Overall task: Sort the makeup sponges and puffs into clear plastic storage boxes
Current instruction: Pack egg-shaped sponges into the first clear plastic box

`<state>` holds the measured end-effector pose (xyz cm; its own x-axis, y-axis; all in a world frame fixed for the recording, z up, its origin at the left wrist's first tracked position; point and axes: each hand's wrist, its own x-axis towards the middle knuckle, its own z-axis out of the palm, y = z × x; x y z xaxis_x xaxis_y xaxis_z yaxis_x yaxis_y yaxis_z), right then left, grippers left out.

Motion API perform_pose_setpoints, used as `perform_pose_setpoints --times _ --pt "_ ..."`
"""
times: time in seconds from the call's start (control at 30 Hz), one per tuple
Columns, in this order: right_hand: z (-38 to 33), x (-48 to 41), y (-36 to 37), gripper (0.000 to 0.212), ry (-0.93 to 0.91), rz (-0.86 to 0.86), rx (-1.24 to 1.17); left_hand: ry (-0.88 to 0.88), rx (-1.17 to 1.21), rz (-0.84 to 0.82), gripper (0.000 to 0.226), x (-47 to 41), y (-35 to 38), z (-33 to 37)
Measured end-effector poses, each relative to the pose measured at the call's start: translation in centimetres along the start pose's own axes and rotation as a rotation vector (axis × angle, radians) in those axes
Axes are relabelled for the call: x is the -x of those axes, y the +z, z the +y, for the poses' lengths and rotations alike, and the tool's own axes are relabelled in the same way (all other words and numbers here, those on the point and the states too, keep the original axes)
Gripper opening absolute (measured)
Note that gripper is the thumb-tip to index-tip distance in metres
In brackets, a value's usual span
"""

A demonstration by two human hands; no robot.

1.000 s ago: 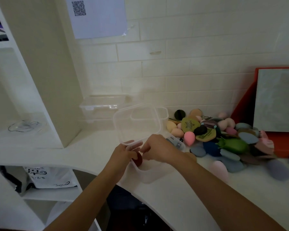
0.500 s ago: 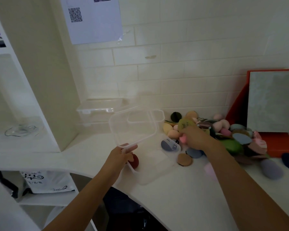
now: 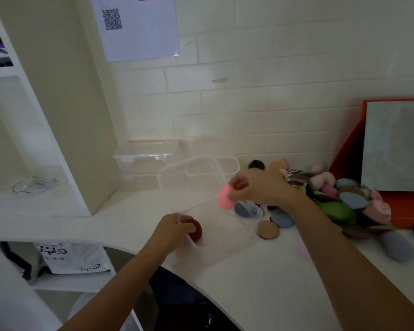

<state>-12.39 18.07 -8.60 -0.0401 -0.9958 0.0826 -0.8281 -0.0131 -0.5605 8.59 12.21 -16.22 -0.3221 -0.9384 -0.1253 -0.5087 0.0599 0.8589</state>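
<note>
A clear plastic box [image 3: 225, 237] lies on the white counter with its hinged lid [image 3: 191, 180] standing up behind it. A dark red sponge [image 3: 196, 231] sits inside at the left end. My left hand [image 3: 170, 231] grips the box's left rim. My right hand [image 3: 256, 187] pinches a pink teardrop sponge [image 3: 225, 198] above the box's far right part. A pile of coloured sponges and puffs [image 3: 339, 199] lies to the right.
A tan round puff [image 3: 268, 230] and a blue-grey sponge [image 3: 281, 220] lie just right of the box. Another clear lidded box [image 3: 144, 155] stands by the wall. A red stand with a grey tile [image 3: 394, 144] leans at the right. The counter edge curves in front.
My right hand reached into the pile, picked up the pink sponge and carried it left over the box. My left hand kept hold of the box rim.
</note>
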Motion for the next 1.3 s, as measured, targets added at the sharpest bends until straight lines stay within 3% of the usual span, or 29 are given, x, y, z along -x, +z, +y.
perform_pose_setpoints --times 0.17,0.4,0.67,0.77,0.83,0.9,0.97,1.03,1.17,1.3 --pt "-2.1 0.1 3.0 0.029 -0.107 -0.308 0.024 0.012 0.033 0.024 0.021 0.1 0.0 -0.3" --pt "-2.8 -0.2 6.0 0.028 -0.155 -0.386 0.057 0.025 0.04 0.022 0.018 0.1 0.1 0.0" --pt "-2.8 0.0 7.3 0.03 -0.105 -0.273 -0.003 0.004 0.114 0.127 0.016 -0.2 0.5 -0.5" --pt "-2.9 0.4 7.5 0.027 -0.034 -0.207 -0.111 -0.029 0.104 0.246 0.038 0.2 0.7 -0.9" --pt "-2.9 0.5 7.5 0.023 -0.037 -0.195 -0.097 0.084 0.051 0.373 0.046 0.6 0.8 -1.3" --pt "-3.0 0.6 7.5 0.023 -0.039 -0.17 -0.1 0.338 -0.039 0.476 0.035 1.4 0.9 -1.5" --pt "-3.0 0.7 7.5 0.024 -0.026 -0.153 -0.096 0.547 -0.13 0.403 0.019 2.1 0.9 -1.2" --pt "-3.0 0.6 7.3 0.025 -0.011 -0.158 -0.061 0.633 -0.209 0.209 0.011 2.5 0.8 -0.7" --pt "-2.6 0.5 6.9 0.024 -0.014 -0.184 -0.067 0.698 -0.304 0.019 0.03 2.1 -0.3 -0.7" --pt "-2.3 0.4 6.5 0.02 -0.031 -0.246 -0.093 0.739 -0.403 -0.057 0.026 1.2 -1.5 -1.4"
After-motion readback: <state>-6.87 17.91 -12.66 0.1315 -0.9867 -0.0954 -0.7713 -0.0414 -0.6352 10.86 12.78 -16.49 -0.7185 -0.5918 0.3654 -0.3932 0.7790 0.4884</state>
